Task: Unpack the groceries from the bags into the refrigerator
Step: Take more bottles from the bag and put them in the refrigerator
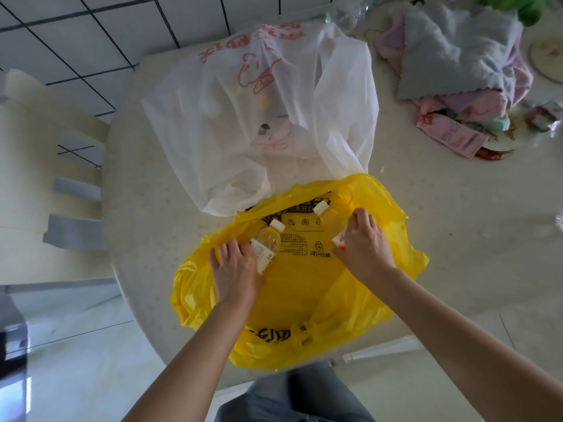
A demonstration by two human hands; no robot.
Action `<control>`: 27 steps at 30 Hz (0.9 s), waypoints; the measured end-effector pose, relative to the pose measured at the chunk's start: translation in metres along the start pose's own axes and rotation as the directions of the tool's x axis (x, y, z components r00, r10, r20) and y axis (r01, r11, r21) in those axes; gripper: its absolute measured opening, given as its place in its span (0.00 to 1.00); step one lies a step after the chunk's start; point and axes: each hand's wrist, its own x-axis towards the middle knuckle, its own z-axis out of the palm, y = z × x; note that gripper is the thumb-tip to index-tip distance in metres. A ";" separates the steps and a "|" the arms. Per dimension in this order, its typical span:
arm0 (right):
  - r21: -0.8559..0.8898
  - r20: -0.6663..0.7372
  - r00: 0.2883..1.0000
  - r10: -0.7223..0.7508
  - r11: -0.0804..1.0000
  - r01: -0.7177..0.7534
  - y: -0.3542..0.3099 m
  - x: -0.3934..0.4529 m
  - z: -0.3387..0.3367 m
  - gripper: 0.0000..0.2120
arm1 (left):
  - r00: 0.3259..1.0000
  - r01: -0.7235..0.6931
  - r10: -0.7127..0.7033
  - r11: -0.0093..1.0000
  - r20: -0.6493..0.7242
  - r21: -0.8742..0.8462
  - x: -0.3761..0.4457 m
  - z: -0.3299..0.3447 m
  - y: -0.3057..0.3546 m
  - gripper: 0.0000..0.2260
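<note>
Both hands in yellow bag: left hand wraps pale drink bottle, right hand grips second bottle. Likely liquid-heavy, slick; grip mid-body, not caps.

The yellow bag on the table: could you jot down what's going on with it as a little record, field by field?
bag: yellow bag, open on the table
inside: two white-capped bottles
left hand: grips the left bottle
right hand: grips the right bottle
behind it: white bag with red print
far right: heap of cloths
fridge: not in view
</note>
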 end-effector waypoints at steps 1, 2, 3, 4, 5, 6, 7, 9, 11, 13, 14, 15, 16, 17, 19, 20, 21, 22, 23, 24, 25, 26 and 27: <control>0.006 0.007 1.000 -0.024 1.000 0.024 -0.001 -0.002 0.000 0.30 | 1.000 0.000 0.000 1.000 -0.002 -0.005 -0.001 0.000 -0.001 0.28; 0.002 0.026 0.999 -0.036 0.999 0.036 -0.002 -0.003 0.000 0.30 | 1.000 0.002 -0.002 1.000 0.004 -0.011 -0.002 0.000 -0.002 0.29; -0.007 0.056 0.998 -0.031 0.999 0.032 -0.003 -0.004 -0.001 0.30 | 1.000 0.004 -0.003 1.000 0.016 -0.018 -0.003 0.001 -0.003 0.29; -0.010 0.091 0.996 -0.020 1.000 0.021 -0.004 -0.004 -0.002 0.31 | 1.000 0.002 -0.001 1.000 0.026 -0.029 -0.003 0.000 -0.004 0.30; -0.001 0.133 0.991 -0.012 1.000 0.012 -0.005 -0.003 -0.004 0.32 | 0.999 -0.001 0.002 0.999 0.037 -0.037 -0.003 0.000 -0.005 0.30; 0.022 0.177 0.984 -0.007 1.000 0.003 -0.006 -0.001 -0.004 0.34 | 0.999 -0.001 0.003 0.999 0.052 -0.041 -0.002 -0.001 -0.005 0.30; 0.053 0.218 0.976 0.000 0.999 -0.012 -0.006 0.002 -0.005 0.36 | 0.997 0.001 0.002 0.999 0.072 -0.044 -0.002 -0.003 -0.004 0.29; 0.080 0.281 0.959 0.018 0.996 -0.042 -0.005 0.008 -0.008 0.36 | 0.993 0.007 -0.001 0.999 0.117 -0.051 0.000 -0.006 -0.002 0.28; 0.048 0.322 0.946 0.021 0.998 -0.038 -0.003 0.014 -0.012 0.32 | 0.990 0.013 -0.004 0.998 0.142 -0.066 0.002 -0.009 -0.002 0.28; 0.017 0.346 0.938 0.008 1.000 -0.014 -0.002 0.016 -0.015 0.29 | 0.989 0.028 -0.013 0.995 0.148 -0.098 0.004 -0.012 -0.004 0.28; 0.008 0.349 0.937 -0.003 1.000 0.000 -0.002 0.016 -0.016 0.28 | 0.989 0.033 -0.016 0.993 0.149 -0.113 0.004 -0.014 -0.005 0.28; 0.005 0.343 0.939 -0.015 1.000 0.015 -0.002 0.014 -0.016 0.27 | 0.989 0.033 -0.014 0.991 0.150 -0.128 0.004 -0.014 -0.006 0.29; 0.009 0.327 0.944 -0.031 1.000 0.029 -0.002 0.011 -0.016 0.28 | 0.989 0.028 -0.006 0.989 0.147 -0.146 0.004 -0.016 -0.007 0.29; 0.020 0.306 0.951 -0.050 0.999 0.046 -0.002 0.007 -0.016 0.28 | 0.990 0.020 0.004 0.986 0.140 -0.167 0.003 -0.017 -0.009 0.29; 0.049 0.265 0.960 -0.088 0.996 0.078 -0.002 0.000 -0.017 0.30 | 0.993 0.016 0.010 0.977 0.119 -0.215 -0.001 -0.019 -0.011 0.29; 0.075 0.243 0.965 -0.101 0.994 0.085 -0.002 -0.004 -0.018 0.32 | 0.994 0.017 0.009 0.970 0.106 -0.241 -0.004 -0.022 -0.013 0.30; 0.116 0.213 0.971 -0.108 0.990 0.085 -0.003 -0.007 -0.019 0.33 | 0.996 0.018 0.006 0.962 0.086 -0.273 -0.006 -0.024 -0.013 0.31; 0.161 0.179 0.978 -0.109 0.984 0.081 -0.004 -0.011 -0.022 0.34 | 0.998 0.019 -0.001 0.949 0.059 -0.315 -0.009 -0.027 -0.014 0.32; 0.205 0.147 0.983 -0.109 0.976 0.077 -0.005 -0.015 -0.024 0.36 | 0.999 0.024 -0.012 0.931 0.037 -0.365 -0.012 -0.031 -0.014 0.32; 0.256 0.115 0.988 -0.107 0.964 0.075 -0.006 -0.018 -0.026 0.37 | 0.999 0.031 -0.025 0.907 0.021 -0.420 -0.014 -0.035 -0.014 0.33; 0.322 0.081 0.992 -0.101 0.944 0.070 -0.007 -0.022 -0.028 0.37 | 0.999 0.039 -0.037 0.877 0.013 -0.479 -0.016 -0.039 -0.015 0.34; 0.401 0.045 0.995 -0.092 0.914 0.066 -0.009 -0.026 -0.031 0.37 | 0.999 0.046 -0.048 0.841 0.011 -0.539 -0.018 -0.044 -0.016 0.34; 0.480 0.000 0.997 -0.083 0.874 0.072 -0.011 -0.030 -0.034 0.37 | 0.998 0.054 -0.060 0.799 0.011 -0.598 -0.020 -0.049 -0.017 0.34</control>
